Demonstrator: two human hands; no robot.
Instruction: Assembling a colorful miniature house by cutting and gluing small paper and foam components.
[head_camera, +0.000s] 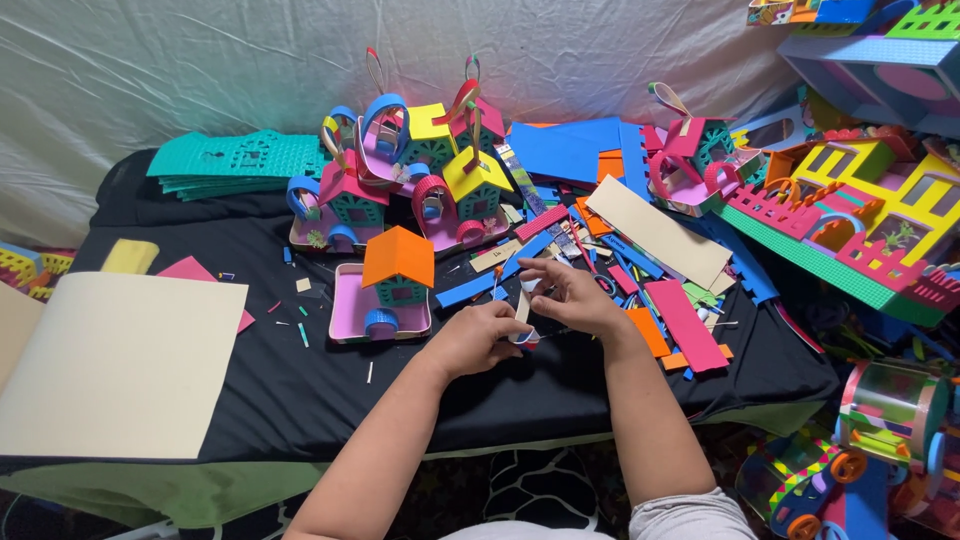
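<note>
At frame centre I see my left hand (478, 338) and right hand (572, 297) pinching a small paper strip (524, 305); its loose end could tear, or snag the foam house (393, 285) just left

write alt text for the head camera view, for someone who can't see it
A person's left hand and right hand pinch a small curled foam strip over a black-covered table. Beside them stands a small foam house with an orange roof, among more bright foam houses, loose coloured strips and a large cream sheet.
</note>
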